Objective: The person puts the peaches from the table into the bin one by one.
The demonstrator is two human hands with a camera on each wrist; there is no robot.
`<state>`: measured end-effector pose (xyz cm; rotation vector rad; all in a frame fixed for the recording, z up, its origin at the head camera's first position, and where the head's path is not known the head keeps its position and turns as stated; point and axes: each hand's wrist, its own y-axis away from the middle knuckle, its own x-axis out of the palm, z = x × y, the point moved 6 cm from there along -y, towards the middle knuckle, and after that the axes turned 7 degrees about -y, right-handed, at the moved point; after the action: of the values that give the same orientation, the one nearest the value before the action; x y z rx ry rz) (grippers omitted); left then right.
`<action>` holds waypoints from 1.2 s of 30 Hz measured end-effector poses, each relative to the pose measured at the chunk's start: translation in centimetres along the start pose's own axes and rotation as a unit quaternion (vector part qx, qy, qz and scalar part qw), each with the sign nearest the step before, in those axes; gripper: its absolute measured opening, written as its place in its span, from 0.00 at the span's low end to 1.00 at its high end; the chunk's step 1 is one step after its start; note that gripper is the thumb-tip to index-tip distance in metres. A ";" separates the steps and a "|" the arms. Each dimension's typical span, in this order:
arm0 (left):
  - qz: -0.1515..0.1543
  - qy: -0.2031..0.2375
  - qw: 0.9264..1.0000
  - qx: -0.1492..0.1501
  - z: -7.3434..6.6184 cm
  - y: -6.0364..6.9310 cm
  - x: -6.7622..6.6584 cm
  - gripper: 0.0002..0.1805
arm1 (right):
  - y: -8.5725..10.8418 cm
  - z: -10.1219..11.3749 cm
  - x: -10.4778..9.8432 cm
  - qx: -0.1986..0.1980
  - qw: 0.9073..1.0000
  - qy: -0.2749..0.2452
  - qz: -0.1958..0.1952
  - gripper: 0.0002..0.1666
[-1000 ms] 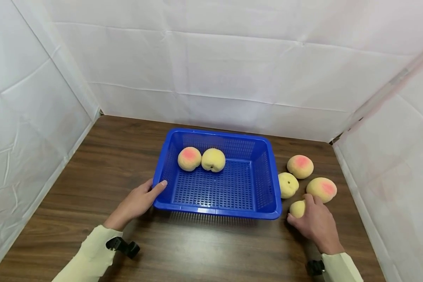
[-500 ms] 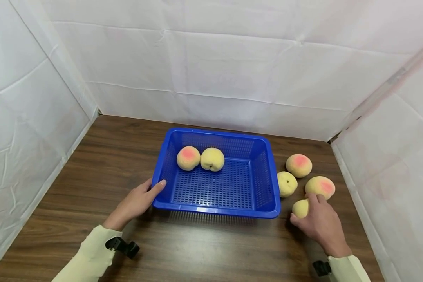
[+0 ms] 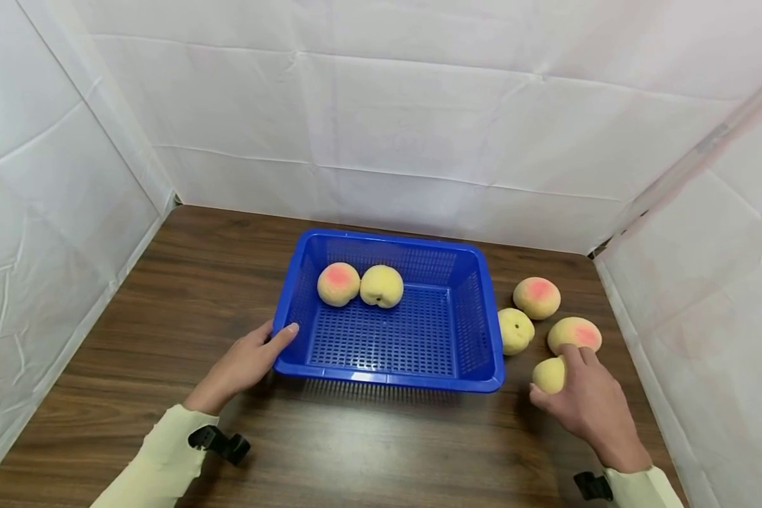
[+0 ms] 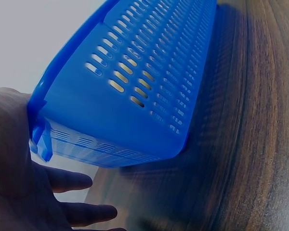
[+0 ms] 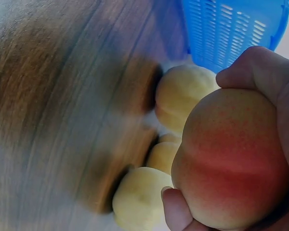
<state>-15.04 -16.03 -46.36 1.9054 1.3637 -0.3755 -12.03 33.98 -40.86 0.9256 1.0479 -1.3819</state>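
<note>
A blue plastic basket [image 3: 381, 377] with slotted walls stands on the table, with two peaches [image 3: 338, 284] side by side in its back left part. My left hand [image 3: 244, 363] holds its left rim near the front corner, thumb over the edge and the other fingers outside. To the right of the basket, my right hand [image 3: 587, 402] grips a peach [image 5: 231, 159] between thumb and fingers; its red blush faces the right wrist camera. Close beyond that hand lie a blushed peach [image 3: 574, 335], another blushed one [image 3: 537, 298] and a yellow peach [image 3: 516, 331] beside the basket wall.
The dark wood-grain table [image 3: 216, 275] is bounded by white sheeting [image 3: 394, 120] at the back and both sides. A black strap mount [image 3: 219, 444] sits on the left wrist, and a similar black mount [image 3: 593, 487] on the right.
My right hand has shifted slightly to the right with the peach in its grip. The left hand stays on the basket rim, and the other peaches lie as before.
</note>
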 end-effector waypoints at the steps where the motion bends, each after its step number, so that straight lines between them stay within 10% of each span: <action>1: 0.000 0.000 1.000 0.001 0.0 0.0 0.0 0.48 | 0.0 0.1 -0.2 0.000 1.000 0.000 0.001 0.39; 36: -0.004 0.010 1.000 0.006 -0.2 0.2 0.0 0.50 | -1.1 4.1 -3.3 -0.092 0.992 -0.015 -0.082 0.35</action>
<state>-14.89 -15.93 -46.17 1.9191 1.3843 -0.3697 -12.72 31.07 -36.43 0.6942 1.2272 -1.4013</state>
